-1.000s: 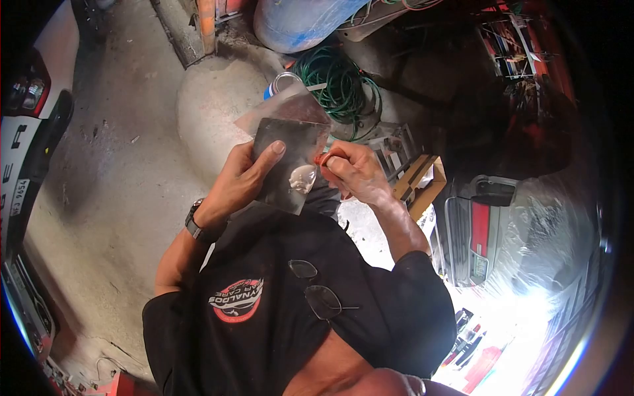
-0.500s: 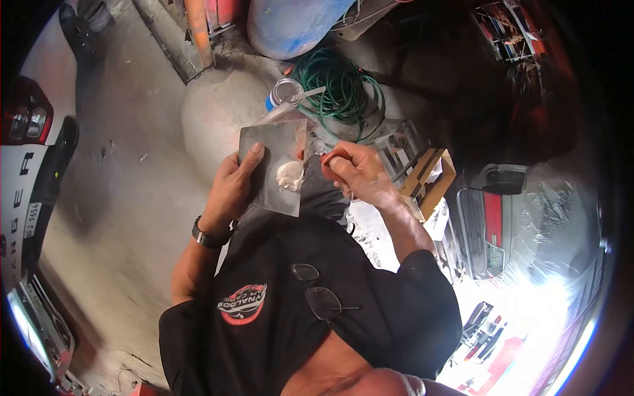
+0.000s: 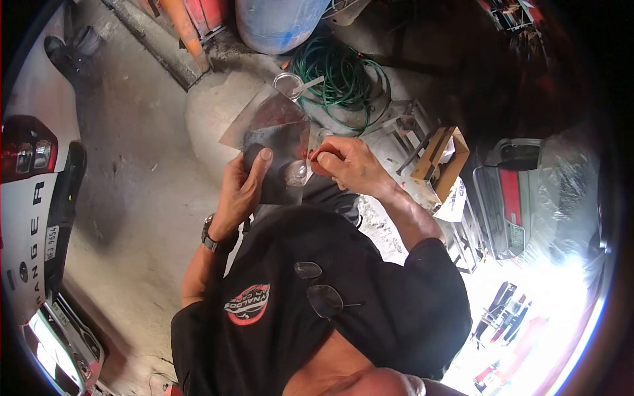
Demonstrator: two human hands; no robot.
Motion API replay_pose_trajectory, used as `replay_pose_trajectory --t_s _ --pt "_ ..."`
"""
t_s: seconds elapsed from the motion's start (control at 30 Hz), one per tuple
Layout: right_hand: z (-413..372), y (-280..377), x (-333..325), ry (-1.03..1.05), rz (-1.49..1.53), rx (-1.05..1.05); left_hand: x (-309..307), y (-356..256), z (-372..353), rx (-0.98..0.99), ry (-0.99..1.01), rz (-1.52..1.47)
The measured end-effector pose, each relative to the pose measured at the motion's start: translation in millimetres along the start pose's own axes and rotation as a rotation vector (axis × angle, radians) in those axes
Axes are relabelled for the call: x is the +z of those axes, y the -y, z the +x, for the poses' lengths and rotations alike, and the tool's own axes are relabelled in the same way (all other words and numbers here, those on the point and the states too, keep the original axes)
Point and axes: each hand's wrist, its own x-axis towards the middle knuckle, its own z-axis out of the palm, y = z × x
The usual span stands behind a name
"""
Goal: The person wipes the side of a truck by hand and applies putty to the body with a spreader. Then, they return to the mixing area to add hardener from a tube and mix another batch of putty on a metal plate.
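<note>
My left hand (image 3: 246, 177) grips the edge of a flat grey mixing board (image 3: 274, 148), thumb lying on its face. The board's outline looks doubled in this view. A pale dab of putty (image 3: 296, 173) sits near its right side. Beside that side my right hand (image 3: 353, 164) is closed around a small red squeeze tube or spreader (image 3: 322, 163), mostly covered by the fingers. The red piece comes close to the board's right edge. Beyond the board stands an open can (image 3: 287, 84) with a pale stick (image 3: 308, 86) lying across its rim.
A coiled green hose (image 3: 337, 76) lies behind the can, near a blue drum (image 3: 277, 26). To the right are an open cardboard box (image 3: 444, 158) and a metal frame (image 3: 409, 125). A white pickup (image 3: 36, 224) stands at the left; plastic sheeting (image 3: 564, 191) hangs at the far right.
The board has turned and darkened in the view, and the putty appears lower and further right on it. My right hand has shifted slightly left with the red piece, closer to the board.
</note>
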Motion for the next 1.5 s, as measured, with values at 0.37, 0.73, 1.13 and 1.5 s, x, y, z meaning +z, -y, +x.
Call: replay_pose_trajectory --t_s 0.37,0.73,1.13,1.5 --pt "0.5 -52.2 -25.2 -0.107 0.072 0.287 -2.5 1.4 17.8 -0.261 -0.002 -0.357" --pt "15.3 -300.4 -52.0 -0.520 0.700 0.513 63.3 63.4 117.0 -0.392 -0.232 -0.319" --pt "119.5 -616.4 -212.5 -1.208 0.074 0.736 135.6 155.9 230.3 -0.638 -0.235 -0.005" --pt "129.4 -732.6 -288.9 -0.993 -0.623 0.674 119.4 186.5 254.8 -0.827 -0.119 -0.332"
